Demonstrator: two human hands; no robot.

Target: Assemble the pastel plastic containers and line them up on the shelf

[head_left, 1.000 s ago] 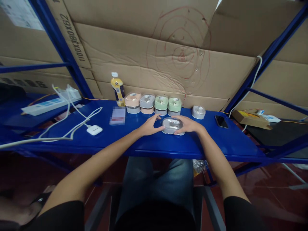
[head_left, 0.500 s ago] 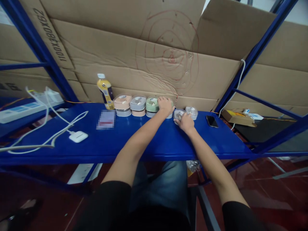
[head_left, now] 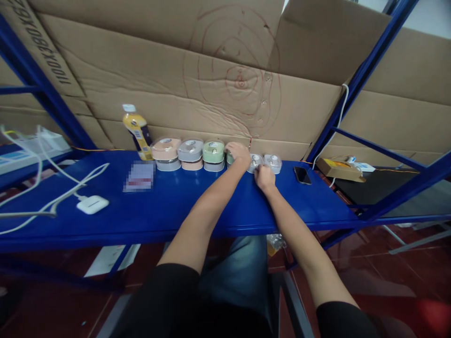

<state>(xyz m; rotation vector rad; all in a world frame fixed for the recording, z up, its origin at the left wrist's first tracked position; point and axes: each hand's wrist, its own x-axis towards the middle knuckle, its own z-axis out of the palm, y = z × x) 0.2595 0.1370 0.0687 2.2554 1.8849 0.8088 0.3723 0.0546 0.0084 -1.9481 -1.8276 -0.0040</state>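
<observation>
Small lidded plastic boxes stand in a row along the back of the blue shelf (head_left: 197, 202). From the left come stacks of two: a peach box (head_left: 165, 149) over grey, a grey box (head_left: 190, 149) over peach, and a green box (head_left: 213, 151) over grey. My left hand (head_left: 238, 153) is curved over the fourth stack, gripping a greenish box (head_left: 229, 158) that it mostly covers. My right hand (head_left: 265, 177) is curled into a fist against the front of a single grey box (head_left: 255, 163). Another single pale box (head_left: 273, 163) sits just right of it.
A yellow drink bottle (head_left: 138, 131) stands left of the row, with a blurred card (head_left: 140, 176) before it. A white earphone case (head_left: 92, 204) and cables lie further left. A phone (head_left: 302, 175) lies at right. Cardboard (head_left: 158, 70) walls the back.
My right hand has pushed the grey box back and left into line with the row, and its fingers have curled. My left hand stays on the fourth stack. The view has shifted right.
</observation>
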